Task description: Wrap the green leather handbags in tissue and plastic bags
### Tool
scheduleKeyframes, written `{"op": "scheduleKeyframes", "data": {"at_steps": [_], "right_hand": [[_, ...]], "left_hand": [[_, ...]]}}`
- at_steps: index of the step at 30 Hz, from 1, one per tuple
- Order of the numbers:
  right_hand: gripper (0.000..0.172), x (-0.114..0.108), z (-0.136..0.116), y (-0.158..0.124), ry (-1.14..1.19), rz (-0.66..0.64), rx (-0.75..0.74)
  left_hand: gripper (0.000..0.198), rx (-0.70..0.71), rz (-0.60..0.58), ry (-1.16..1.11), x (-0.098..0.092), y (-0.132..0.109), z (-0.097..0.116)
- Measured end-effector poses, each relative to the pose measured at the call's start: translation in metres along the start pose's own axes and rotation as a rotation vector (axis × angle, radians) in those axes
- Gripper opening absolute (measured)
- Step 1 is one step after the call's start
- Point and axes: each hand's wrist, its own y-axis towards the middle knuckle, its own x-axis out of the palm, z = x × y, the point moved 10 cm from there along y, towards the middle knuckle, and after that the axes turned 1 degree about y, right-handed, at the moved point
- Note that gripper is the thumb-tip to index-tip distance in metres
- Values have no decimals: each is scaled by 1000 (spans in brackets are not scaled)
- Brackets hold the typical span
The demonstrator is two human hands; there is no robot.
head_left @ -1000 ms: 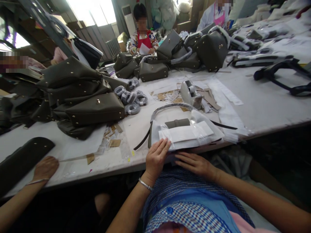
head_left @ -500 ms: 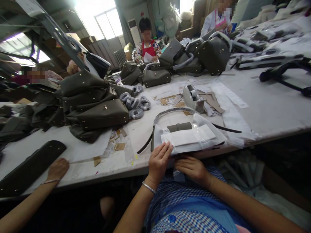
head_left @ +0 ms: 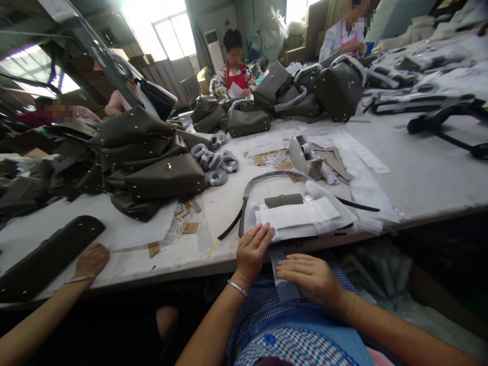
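Observation:
On the near edge of the table lies a dark olive handbag (head_left: 284, 200), partly covered with white wrapping paper (head_left: 328, 207), its wrapped handle arching toward the far side. My left hand (head_left: 252, 254) rests on its near left corner, fingers extended side by side over the paper; the thumb is hidden. Just below the table edge, my right hand (head_left: 314, 279) has its fingers bent over a translucent plastic piece (head_left: 285, 287), which hangs in front of my checked apron. The thumb side of that hand is out of sight.
A tape dispenser (head_left: 305, 157) stands behind the handbag among card scraps. Stacked olive bags (head_left: 163, 178) and wrapped coiled straps (head_left: 216, 177) are at left. A co-worker's hand (head_left: 92, 262) rests beside another bag (head_left: 53, 256). More people sit across the table.
My right hand has moved slightly down and right from the table edge, and more of the plastic piece shows. My left hand stays on the handbag's corner.

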Motion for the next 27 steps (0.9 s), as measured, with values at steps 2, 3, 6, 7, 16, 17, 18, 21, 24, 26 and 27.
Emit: {"op": "scheduleKeyframes", "data": {"at_steps": [2,3,6,7,16,17,18,21,24,26,27], "right_hand": [[29,-12,4,16,-21,14,1],[30,-18,8,24,-29,23,7],[32,-29,23,49,-64,33,46],[30,-30,29,56,-83,28,66],[9,-2,106,78,-157,-72,370],[7,2,113,77,-165,-97,413],[7,5,119,77,-181,-129,448],[12,13,130,79,-248,-237,515],[16,17,139,81,-296,-326,581],[17,18,145,82,-322,-362,622],[18,19,147,83,-330,-371,638]], "left_hand": [[48,-8,18,18,0,-2,1],[48,-16,34,26,-2,-2,2],[46,-64,62,20,-6,-3,2],[43,-82,64,5,-7,-2,2],[26,-143,117,-105,-15,3,-7],[27,-147,115,-118,-14,3,-8],[26,-157,113,-133,-14,3,-10],[26,-199,120,-170,-14,0,-16],[25,-162,122,-155,-16,1,-14],[30,-112,93,-132,-15,3,-9],[33,-99,70,-121,-14,4,-7]]}}
